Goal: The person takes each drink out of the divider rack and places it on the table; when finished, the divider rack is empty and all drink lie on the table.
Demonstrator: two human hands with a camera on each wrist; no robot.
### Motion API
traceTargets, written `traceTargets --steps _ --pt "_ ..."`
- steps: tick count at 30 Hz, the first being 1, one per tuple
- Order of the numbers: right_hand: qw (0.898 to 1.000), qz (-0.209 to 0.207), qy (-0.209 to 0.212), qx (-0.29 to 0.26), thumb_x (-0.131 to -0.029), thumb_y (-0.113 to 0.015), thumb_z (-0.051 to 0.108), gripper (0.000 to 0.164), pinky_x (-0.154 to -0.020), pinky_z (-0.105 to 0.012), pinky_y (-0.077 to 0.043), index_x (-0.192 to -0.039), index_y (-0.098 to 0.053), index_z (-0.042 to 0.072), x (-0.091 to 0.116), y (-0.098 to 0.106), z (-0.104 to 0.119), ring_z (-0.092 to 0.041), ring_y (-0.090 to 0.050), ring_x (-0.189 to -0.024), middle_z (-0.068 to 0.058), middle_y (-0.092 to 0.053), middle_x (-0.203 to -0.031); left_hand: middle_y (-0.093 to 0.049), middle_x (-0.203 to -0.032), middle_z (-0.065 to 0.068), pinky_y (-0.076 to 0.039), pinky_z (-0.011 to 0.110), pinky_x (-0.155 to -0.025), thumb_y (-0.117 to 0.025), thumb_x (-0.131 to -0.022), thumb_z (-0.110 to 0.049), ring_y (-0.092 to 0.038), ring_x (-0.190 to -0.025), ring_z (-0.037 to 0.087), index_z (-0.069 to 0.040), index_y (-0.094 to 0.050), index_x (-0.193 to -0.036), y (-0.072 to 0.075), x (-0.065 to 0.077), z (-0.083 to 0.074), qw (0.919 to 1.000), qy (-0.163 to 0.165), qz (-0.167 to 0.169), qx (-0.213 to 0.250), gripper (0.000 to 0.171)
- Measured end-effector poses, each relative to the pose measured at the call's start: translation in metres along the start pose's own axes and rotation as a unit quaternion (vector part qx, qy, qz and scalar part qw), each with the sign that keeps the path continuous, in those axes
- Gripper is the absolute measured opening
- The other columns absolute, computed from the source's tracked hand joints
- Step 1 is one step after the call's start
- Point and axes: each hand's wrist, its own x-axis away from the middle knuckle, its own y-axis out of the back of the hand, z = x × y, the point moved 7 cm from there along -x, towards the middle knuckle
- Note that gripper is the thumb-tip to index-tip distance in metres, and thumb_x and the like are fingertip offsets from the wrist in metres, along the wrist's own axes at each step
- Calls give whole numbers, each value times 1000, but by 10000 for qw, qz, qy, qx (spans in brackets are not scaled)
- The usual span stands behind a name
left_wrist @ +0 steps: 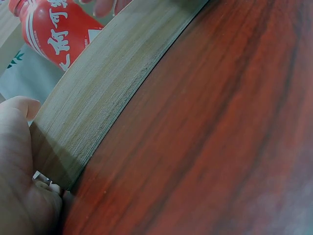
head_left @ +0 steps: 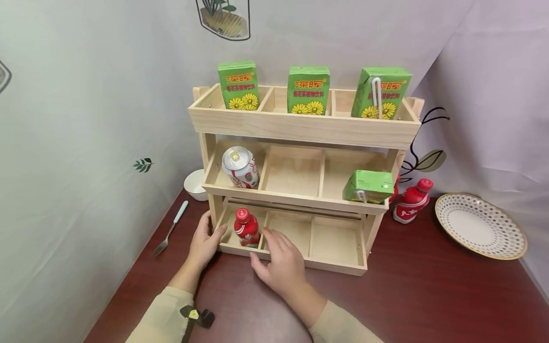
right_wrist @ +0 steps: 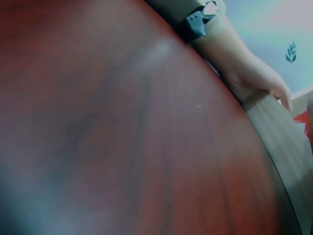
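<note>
A three-tier wooden shelf (head_left: 302,128) stands on the table. My left hand (head_left: 206,243) grips the front left corner of its bottom tier, thumb over the rim; the left wrist view shows the hand (left_wrist: 24,166) at the board's end. A red bottle (head_left: 246,227) stands upright in the bottom left compartment, its label visible on the bottle (left_wrist: 61,29) in the left wrist view. Just right of it, my right hand (head_left: 283,262) is at the front board with fingers loosely extended, holding nothing. Whether its fingertips touch the divider, I cannot tell.
Green drink boxes (head_left: 309,90) stand along the top tier. The middle tier holds a white can (head_left: 241,166) and a green box lying down (head_left: 370,186). A fork (head_left: 171,227) and bowl (head_left: 196,185) lie left; another red bottle (head_left: 412,201) and a plate (head_left: 480,226) are right.
</note>
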Motion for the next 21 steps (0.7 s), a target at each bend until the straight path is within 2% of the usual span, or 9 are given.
traceTargets --steps 5,12,16,21 --pt "9969 397 -640 242 -80 -68 45 61 -92 -34 -48 -128 -59 9 -9 -12 -5 -17 -60 -110 -4 -66 -119 -54 -127 23 -41 23 -89 -63 -91 -3 -53 -112 31 0 -41 -140 -1 0 1 10000 -11 -39 -9 54" --pt "9943 495 -924 204 -78 -70 46 58 -86 -32 -50 -126 -60 14 -15 -18 -7 -13 -62 -105 2 -67 -113 -55 -126 23 -42 25 -88 -63 -91 -6 -55 -110 34 0 -41 -140 -6 -1 -1 9999 -7 5 -154 54" --pt "9896 714 -1218 265 -77 -71 51 55 -76 -33 -52 -121 -61 18 -17 -23 -9 -12 -64 -94 5 -68 -105 -55 -126 23 -41 23 -88 -62 -92 -4 -54 -110 34 0 -41 -140 -5 -1 -1 10000 -3 -27 -74 53" --pt "9780 1216 -1679 229 -75 -71 57 51 -66 -34 -51 -113 -62 24 -20 -32 -12 -11 -63 -83 11 -66 -93 -55 -126 23 -42 22 -87 -60 -92 -2 -54 -110 33 0 -41 -139 -2 -1 0 10000 -13 -54 19 51"
